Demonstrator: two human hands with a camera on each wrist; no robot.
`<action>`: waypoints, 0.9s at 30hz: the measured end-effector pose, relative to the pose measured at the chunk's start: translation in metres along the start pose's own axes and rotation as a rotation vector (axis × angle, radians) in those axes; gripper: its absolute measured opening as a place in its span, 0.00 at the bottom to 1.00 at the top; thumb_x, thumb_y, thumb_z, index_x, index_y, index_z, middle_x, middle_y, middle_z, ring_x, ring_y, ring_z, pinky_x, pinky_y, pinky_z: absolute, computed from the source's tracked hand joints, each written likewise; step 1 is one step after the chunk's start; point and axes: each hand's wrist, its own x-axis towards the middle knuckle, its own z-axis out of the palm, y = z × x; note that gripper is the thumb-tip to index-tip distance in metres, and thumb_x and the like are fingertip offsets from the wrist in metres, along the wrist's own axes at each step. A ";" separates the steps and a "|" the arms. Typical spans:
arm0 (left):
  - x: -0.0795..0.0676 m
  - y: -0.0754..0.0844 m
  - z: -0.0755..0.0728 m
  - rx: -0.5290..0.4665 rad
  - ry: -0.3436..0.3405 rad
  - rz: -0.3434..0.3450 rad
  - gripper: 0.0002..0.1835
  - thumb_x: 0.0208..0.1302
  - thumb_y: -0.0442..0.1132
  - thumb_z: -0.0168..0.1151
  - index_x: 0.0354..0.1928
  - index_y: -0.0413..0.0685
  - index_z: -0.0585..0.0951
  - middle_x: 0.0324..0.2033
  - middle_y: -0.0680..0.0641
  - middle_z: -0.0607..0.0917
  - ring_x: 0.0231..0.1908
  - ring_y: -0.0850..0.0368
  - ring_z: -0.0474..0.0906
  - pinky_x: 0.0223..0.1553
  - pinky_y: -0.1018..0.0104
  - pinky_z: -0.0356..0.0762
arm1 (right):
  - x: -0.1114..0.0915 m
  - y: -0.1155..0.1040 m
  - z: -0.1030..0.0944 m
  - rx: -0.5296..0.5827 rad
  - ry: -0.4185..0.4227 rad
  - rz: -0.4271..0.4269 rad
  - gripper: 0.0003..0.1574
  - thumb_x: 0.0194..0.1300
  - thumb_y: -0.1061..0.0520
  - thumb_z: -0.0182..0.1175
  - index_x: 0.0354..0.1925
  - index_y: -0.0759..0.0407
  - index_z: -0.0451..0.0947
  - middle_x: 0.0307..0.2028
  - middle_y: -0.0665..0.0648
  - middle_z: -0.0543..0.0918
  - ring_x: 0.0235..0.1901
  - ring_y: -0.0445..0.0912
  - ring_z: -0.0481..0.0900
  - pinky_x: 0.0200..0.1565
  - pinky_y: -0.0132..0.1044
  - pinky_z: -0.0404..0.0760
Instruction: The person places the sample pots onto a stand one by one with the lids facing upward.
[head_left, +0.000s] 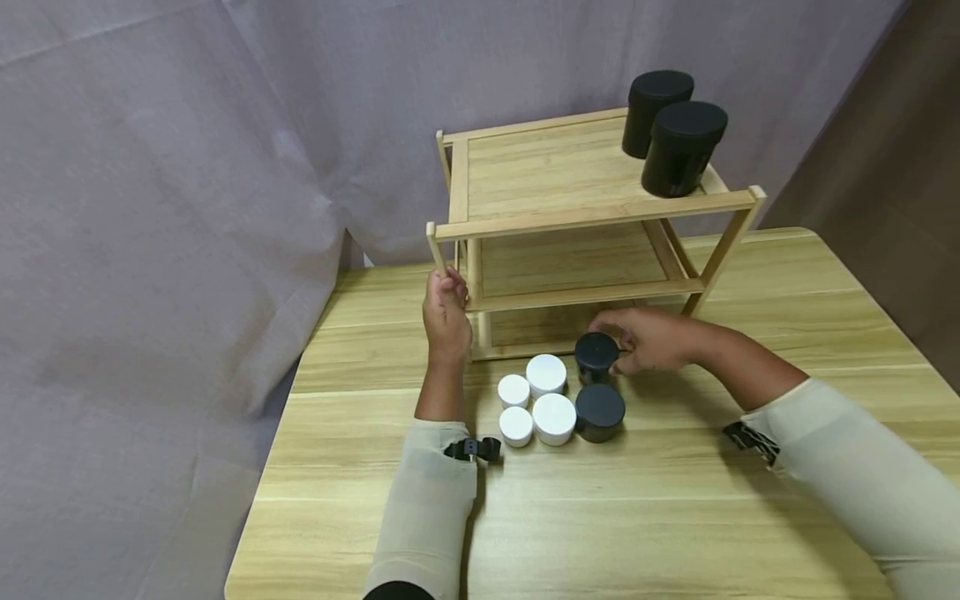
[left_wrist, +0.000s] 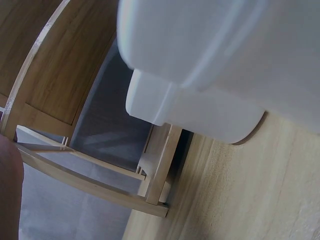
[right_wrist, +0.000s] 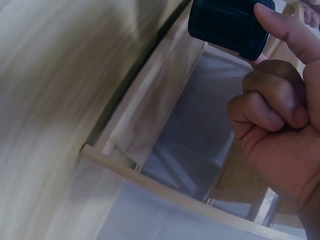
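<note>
Right hand [head_left: 651, 338] pinches a small black jar [head_left: 597, 355] between thumb and finger, and from my end I cannot tell whether its base touches the table [head_left: 675, 517]. It is just in front of the wooden shelf [head_left: 547, 171], behind a second black jar [head_left: 600, 412] and beside four white jars [head_left: 554, 418]. I see the left hand [head_left: 447, 315] gripping the shelf's left front post; two larger black jars [head_left: 682, 154] stand at the top board's right end.

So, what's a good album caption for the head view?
Right-hand grip on a black jar near four white jars; left-hand grip on the wooden rack.
</note>
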 end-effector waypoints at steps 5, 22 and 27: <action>0.000 -0.001 0.000 0.002 -0.006 0.008 0.53 0.73 0.76 0.39 0.47 0.19 0.69 0.27 0.52 0.67 0.28 0.64 0.62 0.31 0.73 0.63 | -0.003 -0.006 -0.003 -0.073 0.048 -0.015 0.39 0.66 0.57 0.79 0.70 0.64 0.75 0.30 0.51 0.79 0.26 0.42 0.71 0.30 0.35 0.70; 0.001 -0.001 0.000 0.000 0.007 0.003 0.52 0.73 0.75 0.40 0.47 0.19 0.70 0.29 0.52 0.68 0.29 0.64 0.63 0.32 0.73 0.64 | -0.017 -0.039 -0.002 -0.276 0.221 -0.045 0.39 0.63 0.53 0.79 0.67 0.63 0.77 0.19 0.47 0.72 0.19 0.40 0.65 0.25 0.33 0.63; 0.001 0.000 -0.001 0.010 0.004 -0.002 0.52 0.74 0.75 0.39 0.47 0.19 0.70 0.28 0.52 0.68 0.28 0.63 0.62 0.31 0.73 0.64 | -0.021 -0.050 -0.002 -0.296 0.249 -0.064 0.38 0.62 0.53 0.80 0.66 0.61 0.78 0.19 0.47 0.72 0.20 0.40 0.66 0.25 0.34 0.63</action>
